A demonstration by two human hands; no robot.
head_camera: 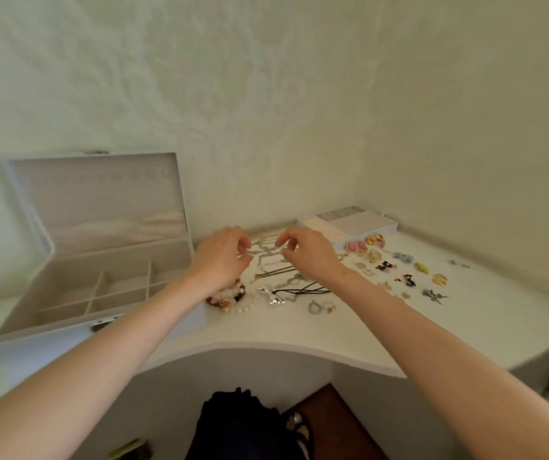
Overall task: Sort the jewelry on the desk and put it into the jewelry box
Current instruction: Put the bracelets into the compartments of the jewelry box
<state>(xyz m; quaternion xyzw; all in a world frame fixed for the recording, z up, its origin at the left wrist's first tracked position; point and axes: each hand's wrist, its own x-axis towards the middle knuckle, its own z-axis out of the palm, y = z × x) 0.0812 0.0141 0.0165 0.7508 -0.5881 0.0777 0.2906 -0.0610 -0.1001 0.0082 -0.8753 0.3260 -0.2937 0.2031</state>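
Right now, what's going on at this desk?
A person leans over a white desk, with the left hand and right hand both in a tangle of chain necklaces near the wall, apparently pinching a strand each. The jewelry box stands open on the left, and its visible compartments look empty. Beaded bracelets, a silver pendant, two rings and scattered earrings lie loose on the desk.
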